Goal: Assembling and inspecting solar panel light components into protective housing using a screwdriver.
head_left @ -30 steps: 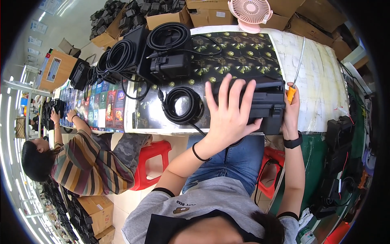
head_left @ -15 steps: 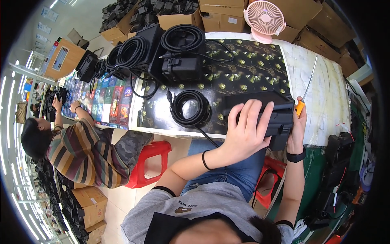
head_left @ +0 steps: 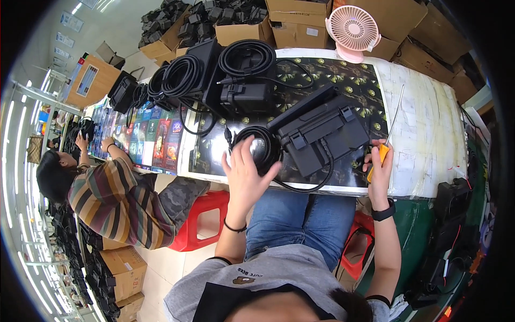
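Note:
My left hand (head_left: 248, 174) reaches to a coil of black corrugated cable (head_left: 272, 144), fingers spread over its near edge; whether they touch it I cannot tell. Beside the coil, a black plastic case (head_left: 324, 134) with latches lies tilted on the dark patterned mat, its lid (head_left: 303, 109) on the far left side. The cable comes out of the case's near side and loops along the table edge. To the right of the case, my right hand (head_left: 380, 172) is closed around the orange handle of a long-shafted screwdriver (head_left: 384, 151), its shaft pointing away from me.
More black cases (head_left: 245, 97) with coiled cables (head_left: 248, 58) stand at the back left of the table. A pink fan (head_left: 352, 32) sits at the far edge, with cardboard boxes (head_left: 300, 29) behind. At left, a person in a striped shirt (head_left: 115, 198) handles black items.
The black case has left my hands and now lies on the mat, turned. My left hand has moved left to the coil. My right hand keeps the screwdriver, now slightly further left.

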Available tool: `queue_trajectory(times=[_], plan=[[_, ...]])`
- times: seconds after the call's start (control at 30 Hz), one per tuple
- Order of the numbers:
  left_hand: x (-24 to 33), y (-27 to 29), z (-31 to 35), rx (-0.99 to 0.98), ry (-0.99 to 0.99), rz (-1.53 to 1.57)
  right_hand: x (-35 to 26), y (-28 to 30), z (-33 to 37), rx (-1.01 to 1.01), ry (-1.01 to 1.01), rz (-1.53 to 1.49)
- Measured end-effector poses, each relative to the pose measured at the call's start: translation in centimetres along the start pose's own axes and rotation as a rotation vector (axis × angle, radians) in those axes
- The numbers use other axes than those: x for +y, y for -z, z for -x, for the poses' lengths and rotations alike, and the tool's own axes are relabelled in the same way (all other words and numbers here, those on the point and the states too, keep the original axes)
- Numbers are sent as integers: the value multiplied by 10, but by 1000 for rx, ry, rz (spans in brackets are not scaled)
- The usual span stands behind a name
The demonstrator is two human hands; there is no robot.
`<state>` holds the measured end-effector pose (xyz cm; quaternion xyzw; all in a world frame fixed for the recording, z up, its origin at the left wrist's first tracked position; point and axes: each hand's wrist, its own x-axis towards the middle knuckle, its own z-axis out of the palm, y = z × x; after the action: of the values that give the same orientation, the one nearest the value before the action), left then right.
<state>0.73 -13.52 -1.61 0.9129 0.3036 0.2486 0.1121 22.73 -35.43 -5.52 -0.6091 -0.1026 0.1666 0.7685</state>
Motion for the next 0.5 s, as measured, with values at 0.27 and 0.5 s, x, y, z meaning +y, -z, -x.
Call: queue_trajectory(times=[0.27,0.5], plan=[[-36,-13,40,324,297,741,10,0,5,-12,98,79],[7,16,-18,558,-388,389,17,6,7,-68,121,189]])
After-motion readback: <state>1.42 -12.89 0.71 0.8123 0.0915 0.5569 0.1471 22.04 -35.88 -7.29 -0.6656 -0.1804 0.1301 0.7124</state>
